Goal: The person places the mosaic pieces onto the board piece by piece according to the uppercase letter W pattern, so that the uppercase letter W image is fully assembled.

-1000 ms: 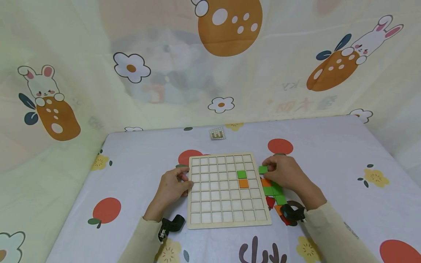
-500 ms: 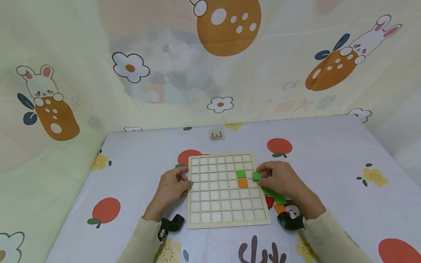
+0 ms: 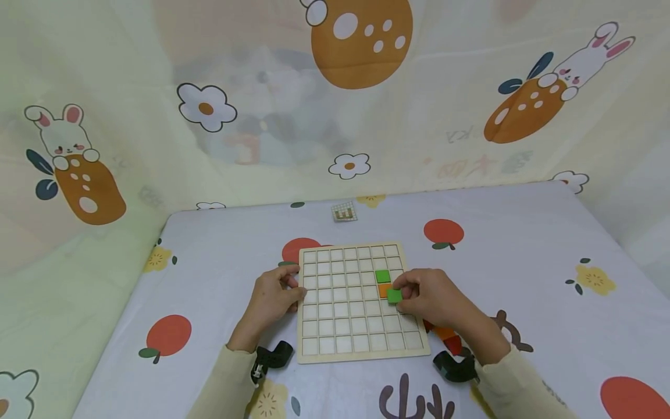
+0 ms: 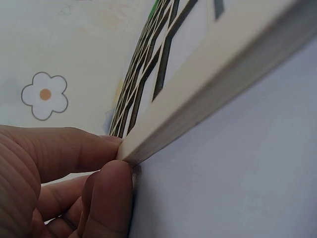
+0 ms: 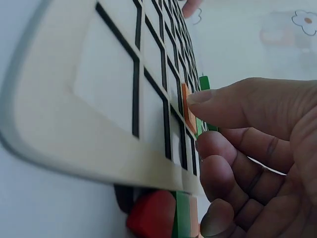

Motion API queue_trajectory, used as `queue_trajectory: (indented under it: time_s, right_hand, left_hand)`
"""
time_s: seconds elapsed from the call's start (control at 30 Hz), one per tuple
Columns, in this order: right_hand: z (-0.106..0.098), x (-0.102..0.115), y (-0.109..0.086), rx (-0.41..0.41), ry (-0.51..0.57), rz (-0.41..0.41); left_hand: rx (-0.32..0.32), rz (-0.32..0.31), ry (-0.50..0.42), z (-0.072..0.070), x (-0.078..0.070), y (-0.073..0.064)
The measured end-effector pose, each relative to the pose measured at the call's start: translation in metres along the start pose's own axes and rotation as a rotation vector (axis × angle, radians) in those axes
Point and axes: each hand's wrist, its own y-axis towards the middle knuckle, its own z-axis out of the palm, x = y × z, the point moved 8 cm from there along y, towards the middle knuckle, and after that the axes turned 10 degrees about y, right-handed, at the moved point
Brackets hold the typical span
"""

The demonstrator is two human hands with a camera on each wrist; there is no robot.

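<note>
On the table lies a pale wooden grid board (image 3: pixel 309 355) with square cells. My left hand (image 3: pixel 269 299) pinches its left edge, one digit over the rim and another against the side in the left wrist view. A green square tile (image 3: pixel 395 297) is pinched between the thumb and fingers of my right hand (image 3: pixel 431 297). This tile is over the board's right part and partly overlaps an orange tile (image 3: pixel 384 290) set in a cell. Directly behind the orange one, another green tile (image 3: pixel 382 276) occupies a cell. My right fingers hide some nearby cells.
Loose tiles, including an orange tile (image 3: pixel 445 333) and a red piece (image 3: pixel 452 345), lie by the board's right edge, partly under my right forearm. A small patterned card (image 3: pixel 344 212) rests behind the board. A printed cloth (image 3: pixel 209 244) covers the table; a curtain hangs behind.
My right hand has carried the green tile from beside the board's right edge, leftward and nearer, over the cells by the orange tile. My left hand has stayed at the board's edge.
</note>
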Motion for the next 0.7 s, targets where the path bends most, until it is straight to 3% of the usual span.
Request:
queue_trajectory:
  time_s: [0.2,0.7]
  right_hand:
    - [0.005,0.006,-0.003,0.015,-0.014,-0.053]
    - [0.011,0.01,-0.003,0.032,-0.026,-0.095]
  left_hand:
    - [-0.003,0.001,-0.004,0.0,-0.001,0.0]
    - [0.002,-0.007,-0.006,0.001,0.001,0.001]
